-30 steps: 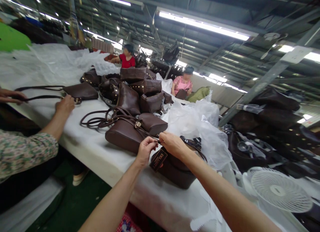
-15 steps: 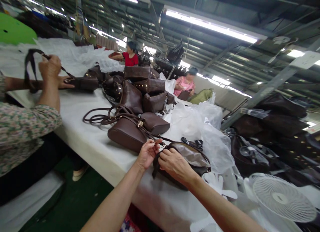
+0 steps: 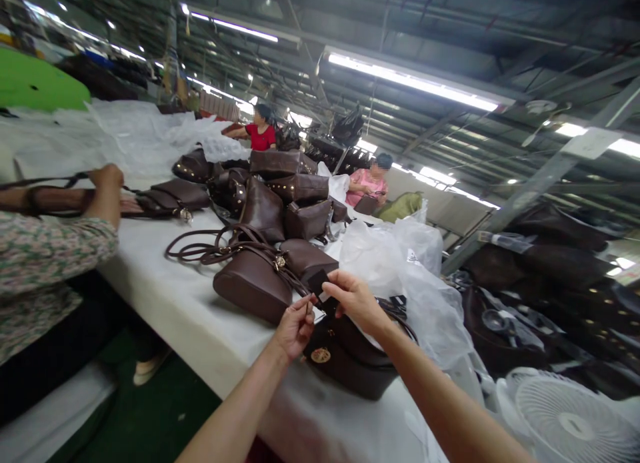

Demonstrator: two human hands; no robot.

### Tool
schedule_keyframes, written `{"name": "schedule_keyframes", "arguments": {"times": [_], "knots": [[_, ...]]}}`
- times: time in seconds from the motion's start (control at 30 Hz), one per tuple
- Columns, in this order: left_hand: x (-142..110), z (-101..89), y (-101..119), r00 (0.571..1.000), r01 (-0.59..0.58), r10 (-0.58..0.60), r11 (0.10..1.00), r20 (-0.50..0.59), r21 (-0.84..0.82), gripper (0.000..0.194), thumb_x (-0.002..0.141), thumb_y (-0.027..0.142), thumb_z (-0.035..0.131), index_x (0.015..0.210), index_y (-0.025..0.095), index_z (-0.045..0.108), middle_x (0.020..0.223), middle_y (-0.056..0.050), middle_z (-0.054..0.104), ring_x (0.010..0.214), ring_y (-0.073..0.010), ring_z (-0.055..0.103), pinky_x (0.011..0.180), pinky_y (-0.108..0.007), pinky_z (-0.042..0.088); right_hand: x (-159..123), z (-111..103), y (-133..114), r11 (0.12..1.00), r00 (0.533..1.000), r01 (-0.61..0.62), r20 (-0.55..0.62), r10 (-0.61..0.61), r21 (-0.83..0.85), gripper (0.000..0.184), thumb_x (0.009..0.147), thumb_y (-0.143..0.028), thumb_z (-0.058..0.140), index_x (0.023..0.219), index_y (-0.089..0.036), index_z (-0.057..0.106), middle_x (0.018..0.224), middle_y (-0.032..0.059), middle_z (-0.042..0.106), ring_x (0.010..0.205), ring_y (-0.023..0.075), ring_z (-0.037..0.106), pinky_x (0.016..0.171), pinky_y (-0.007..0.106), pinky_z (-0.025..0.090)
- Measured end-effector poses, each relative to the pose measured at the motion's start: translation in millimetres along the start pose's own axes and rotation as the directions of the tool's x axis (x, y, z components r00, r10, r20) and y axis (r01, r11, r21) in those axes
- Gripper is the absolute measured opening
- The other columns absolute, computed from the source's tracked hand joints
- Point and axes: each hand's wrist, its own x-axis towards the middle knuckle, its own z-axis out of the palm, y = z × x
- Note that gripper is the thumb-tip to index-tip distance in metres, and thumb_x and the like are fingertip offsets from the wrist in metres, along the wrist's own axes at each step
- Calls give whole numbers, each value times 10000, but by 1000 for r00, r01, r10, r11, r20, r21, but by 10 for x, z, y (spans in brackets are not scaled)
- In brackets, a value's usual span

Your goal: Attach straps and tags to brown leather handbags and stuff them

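Note:
A dark brown handbag (image 3: 353, 366) with a round gold emblem lies at the table's near edge, below both hands. My right hand (image 3: 356, 302) is closed on a small black tag (image 3: 315, 283), pinched between thumb and fingers above the bag. Close by on the left, my left hand (image 3: 295, 328) is closed in a pinch; what sits between its fingertips is too small to make out. A whitish slip shows between the two hands. Just beyond them rests another brown bag (image 3: 253, 283) with looped straps (image 3: 200, 244) and a gold ornament.
Several brown bags (image 3: 260, 206) are heaped farther back on the white table (image 3: 200, 303). Clear plastic bags (image 3: 425, 283) lie at the right, near a white fan (image 3: 570, 416). At the left a co-worker in a floral sleeve (image 3: 55, 250) handles a bag.
My right hand has come up off the handbag with the black tag now in it. The bag's gold emblem has come into view. The co-worker's bag at the left has shifted.

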Motion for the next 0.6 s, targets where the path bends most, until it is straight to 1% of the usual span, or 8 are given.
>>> {"name": "schedule_keyframes", "arguments": {"times": [0.03, 0.1, 0.17, 0.23, 0.3, 0.37, 0.47, 0.6], "knots": [[4, -2, -3, 1000, -14, 14, 1000, -14, -23, 208, 676, 123, 792, 827, 118, 649, 552, 59, 550, 370, -5, 412, 293, -87, 241, 19, -2, -9, 985, 998, 55, -6, -57, -162, 170, 812, -353, 544, 737, -202, 523, 633, -43, 487, 554, 112, 464, 504, 228, 367], [18, 0, -14, 999, -39, 37, 998, -39, -55, 197, 699, 154, 793, 794, 130, 622, 580, 57, 565, 366, 1, 407, 301, -86, 254, 38, 15, -48, 859, 987, 152, 37, -154, -488, 145, 835, -233, 525, 696, -194, 523, 620, -29, 509, 609, 126, 502, 570, 242, 353], [32, 5, -30, 997, -61, 57, 996, -55, -71, 208, 708, 179, 794, 757, 140, 595, 587, 57, 573, 389, -7, 444, 330, -90, 303, 41, 62, -107, 681, 985, 172, 102, -142, -711, 111, 853, -169, 517, 754, -194, 560, 701, 2, 600, 705, 151, 569, 610, 254, 345], [38, 9, -45, 993, -99, 93, 991, -69, -91, 245, 681, 198, 816, 729, 147, 581, 612, 50, 602, 450, -28, 518, 381, -105, 371, 37, 130, -169, 526, 990, 140, 124, -67, -839, 95, 882, -170, 507, 865, -202, 595, 828, 39, 670, 785, 178, 621, 608, 258, 344], [34, 9, -50, 988, -139, 132, 986, -83, -88, 296, 618, 233, 858, 715, 147, 591, 629, 39, 633, 511, -56, 575, 438, -136, 430, 32, 202, -220, 413, 992, 113, 124, 0, -904, 132, 905, -182, 487, 955, -212, 606, 915, 67, 695, 840, 199, 653, 602, 258, 356], [26, 4, -42, 981, -172, 168, 984, -92, -44, 356, 540, 282, 895, 709, 145, 614, 636, 28, 658, 543, -81, 604, 473, -165, 454, 28, 264, -262, 351, 990, 113, 136, 40, -929, 172, 919, -180, 465, 1004, -216, 610, 940, 82, 702, 863, 214, 672, 609, 260, 383], [18, -5, 2, 971, -215, 224, 970, -76, 113, 410, 480, 368, 906, 688, 142, 635, 614, 20, 664, 528, -92, 600, 467, -175, 423, 15, 316, -315, 323, 982, 142, 174, 72, -936, 204, 923, -163, 450, 1024, -207, 622, 953, 92, 703, 878, 231, 687, 637, 273, 435], [3, 4, 127, 959, -254, 282, 908, -36, 332, 387, 504, 405, 879, 654, 126, 657, 539, 14, 633, 463, -79, 553, 417, -166, 325, -21, 315, -361, 309, 974, 172, 208, 88, -935, 251, 942, -170, 420, 1028, -184, 655, 989, 114, 694, 889, 249, 695, 663, 294, 481]]}}
